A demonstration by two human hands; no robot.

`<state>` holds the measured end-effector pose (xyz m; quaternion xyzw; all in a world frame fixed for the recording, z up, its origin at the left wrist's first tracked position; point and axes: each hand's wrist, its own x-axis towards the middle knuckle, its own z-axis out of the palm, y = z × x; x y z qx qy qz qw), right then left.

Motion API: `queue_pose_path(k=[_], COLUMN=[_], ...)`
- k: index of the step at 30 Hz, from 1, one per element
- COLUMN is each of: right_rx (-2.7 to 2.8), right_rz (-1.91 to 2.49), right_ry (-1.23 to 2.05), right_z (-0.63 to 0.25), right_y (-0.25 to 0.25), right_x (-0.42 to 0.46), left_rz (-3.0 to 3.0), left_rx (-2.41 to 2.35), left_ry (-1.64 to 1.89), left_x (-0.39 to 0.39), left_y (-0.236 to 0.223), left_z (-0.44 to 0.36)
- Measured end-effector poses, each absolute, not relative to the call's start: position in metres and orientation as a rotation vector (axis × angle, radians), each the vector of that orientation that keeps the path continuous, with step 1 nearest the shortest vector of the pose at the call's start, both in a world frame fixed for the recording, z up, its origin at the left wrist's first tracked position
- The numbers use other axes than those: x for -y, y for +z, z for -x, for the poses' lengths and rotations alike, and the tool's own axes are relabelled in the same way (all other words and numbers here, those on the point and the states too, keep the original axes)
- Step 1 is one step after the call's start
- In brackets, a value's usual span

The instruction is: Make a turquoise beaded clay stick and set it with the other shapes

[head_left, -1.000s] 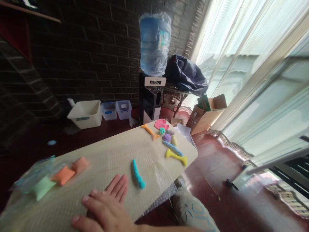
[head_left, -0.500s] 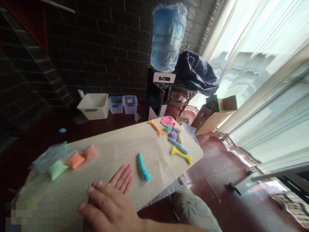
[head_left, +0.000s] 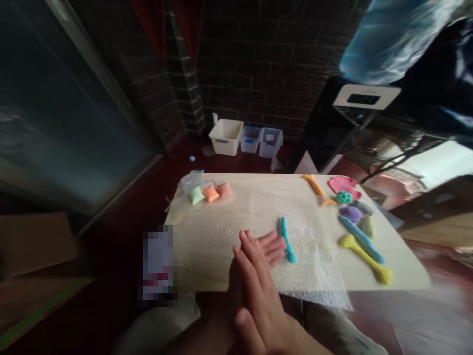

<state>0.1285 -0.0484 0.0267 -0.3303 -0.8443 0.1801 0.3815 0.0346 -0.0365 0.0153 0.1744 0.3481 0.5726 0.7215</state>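
Note:
My right hand [head_left: 260, 283] lies with straight fingers over my left hand [head_left: 272, 248], palm against palm. The left fingers stretch out beyond it to the right. Anything between the palms is hidden. Just right of the left fingertips a turquoise clay strip [head_left: 285, 234], segmented and with a round blob at its near end, lies on clear bubble wrap [head_left: 236, 224]. At the table's right are a yellow bone-shaped clay piece [head_left: 365, 259], a blue clay strip [head_left: 362, 238], a purple lump [head_left: 351, 213] and an orange bone-shaped piece [head_left: 314, 185].
Green, orange and pink clay packets [head_left: 211, 193] and a clear bag [head_left: 194, 181] lie at the table's far left. A pink flat piece [head_left: 342, 184] sits at the back right. Behind the table stand a white bin [head_left: 226, 138] and a water dispenser [head_left: 321, 123].
The view has swung left, so the table and hands appear farther right. My hands stay pressed together, the right now turned more upright along the left. The clay pieces keep their places.

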Motion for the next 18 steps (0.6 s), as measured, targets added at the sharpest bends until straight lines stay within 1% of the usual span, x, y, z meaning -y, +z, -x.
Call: queue_pose_path(k=[3,6,8,13,15,18], right_rx=[2.208,2.127,2.066,2.183,2.151,2.036], right_rz=[0.788,0.820,0.878,0.727,0.798,0.991], right_ry=[0.401,0.325,0.331,0.330,0.336,0.310], right_z=[-0.134,-0.136,-0.131,-0.124,-0.130,-0.135], right_y=[0.028,0.021,0.016,0.013,0.013,0.010], right_x=[0.043,0.029,0.028,0.035,0.028,0.022], left_rz=[-0.466,-0.487,-0.480,-0.463,-0.415,-0.301], left_rx=[-0.803,-0.749,-0.722,-0.500,-0.501,-0.539], left_ry=[1.330,1.158,1.093,1.058,1.039,1.109], left_x=[0.052,0.039,0.020,0.003,0.009,0.011], left_y=[0.012,0.016,0.023,0.039,0.040,0.042], left_z=[-0.038,-0.046,-0.043,-0.031,-0.037,-0.044])
